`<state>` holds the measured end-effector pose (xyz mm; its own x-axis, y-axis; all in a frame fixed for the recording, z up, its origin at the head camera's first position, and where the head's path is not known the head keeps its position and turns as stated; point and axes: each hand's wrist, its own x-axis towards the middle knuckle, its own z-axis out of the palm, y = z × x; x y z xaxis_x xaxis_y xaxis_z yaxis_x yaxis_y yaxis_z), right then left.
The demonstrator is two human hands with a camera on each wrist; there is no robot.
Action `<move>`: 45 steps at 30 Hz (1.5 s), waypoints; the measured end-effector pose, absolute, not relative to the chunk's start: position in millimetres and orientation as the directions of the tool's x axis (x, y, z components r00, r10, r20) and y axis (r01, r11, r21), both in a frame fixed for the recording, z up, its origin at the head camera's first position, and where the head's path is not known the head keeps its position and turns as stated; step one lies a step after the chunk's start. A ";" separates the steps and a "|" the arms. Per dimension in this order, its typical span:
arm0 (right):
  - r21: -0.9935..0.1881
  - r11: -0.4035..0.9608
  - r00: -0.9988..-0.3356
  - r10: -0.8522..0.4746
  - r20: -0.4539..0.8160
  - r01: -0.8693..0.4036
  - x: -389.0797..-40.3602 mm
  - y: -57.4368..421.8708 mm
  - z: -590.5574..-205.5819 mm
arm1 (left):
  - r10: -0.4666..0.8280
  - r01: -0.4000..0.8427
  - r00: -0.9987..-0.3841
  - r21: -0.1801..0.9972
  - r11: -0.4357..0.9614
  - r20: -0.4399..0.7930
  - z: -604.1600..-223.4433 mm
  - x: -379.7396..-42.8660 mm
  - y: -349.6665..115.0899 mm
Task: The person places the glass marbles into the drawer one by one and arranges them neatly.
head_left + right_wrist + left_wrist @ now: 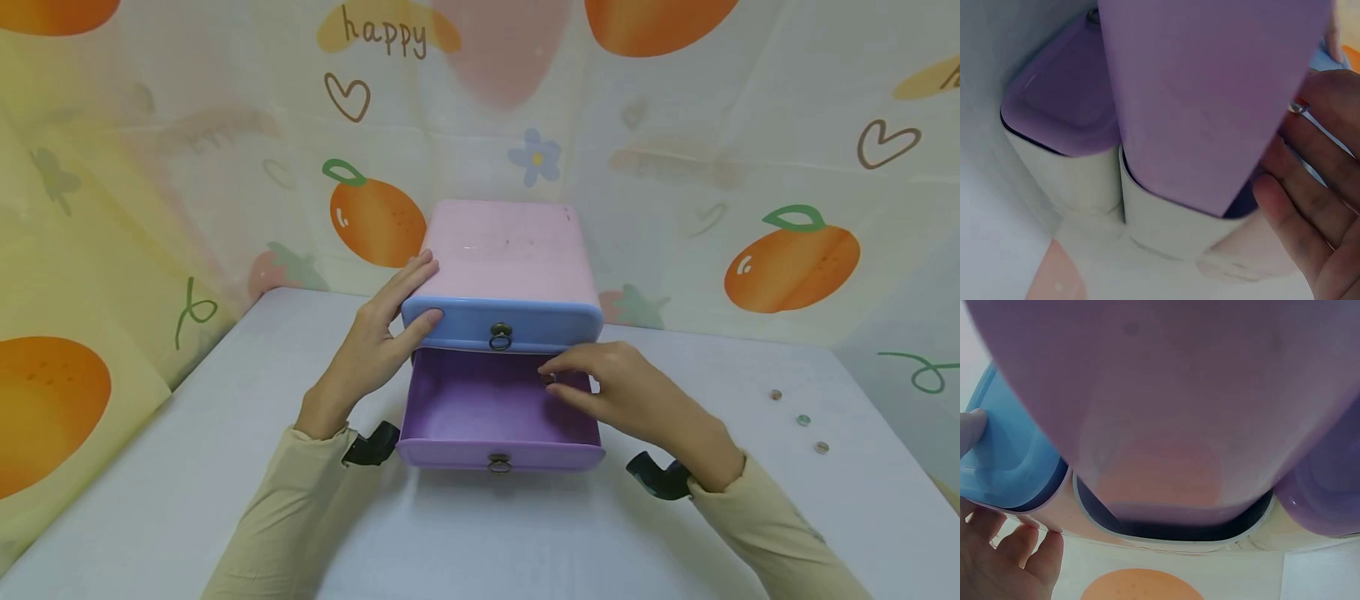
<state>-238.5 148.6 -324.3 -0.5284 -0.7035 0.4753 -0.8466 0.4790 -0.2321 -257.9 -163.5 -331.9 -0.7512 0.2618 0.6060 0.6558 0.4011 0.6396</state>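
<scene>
A small drawer cabinet [504,250] with a pink top stands on the table. Its blue top drawer [457,327] is closed, while the purple drawer [468,400] below is pulled out. My left hand [375,333] rests on the cabinet's left front corner, thumb on the blue front and fingers along the side. Over the right part of the open drawer, my right hand [618,383] pinches a small glass marble [549,378] between thumb and fingertips. That marble [1298,107] shows as a glint in the right wrist view, where the other fingers extend beside the drawer.
Three more marbles, including a green one [804,420], lie on the white tabletop [750,517] to the right. Another purple drawer front [1063,100] sits closed beneath the open one. A patterned cloth [480,125] hangs close behind the cabinet.
</scene>
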 end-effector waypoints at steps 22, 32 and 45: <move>-0.194 0.482 -0.518 -0.769 0.374 -0.855 -245.9 125.3 -337.5 | 0.263 0.658 -0.750 0.646 0.388 0.606 -332.0 -256.4 -163.7; -0.208 0.488 -0.530 -0.782 0.328 -0.848 -248.7 120.7 -340.4 | 0.265 0.660 -0.748 0.641 0.391 0.609 -331.7 -256.6 -163.5; -0.226 0.498 -0.546 -0.793 0.271 -0.837 -251.8 118.2 -344.5 | 0.263 0.650 -0.758 0.652 0.391 0.598 -331.1 -255.9 -164.2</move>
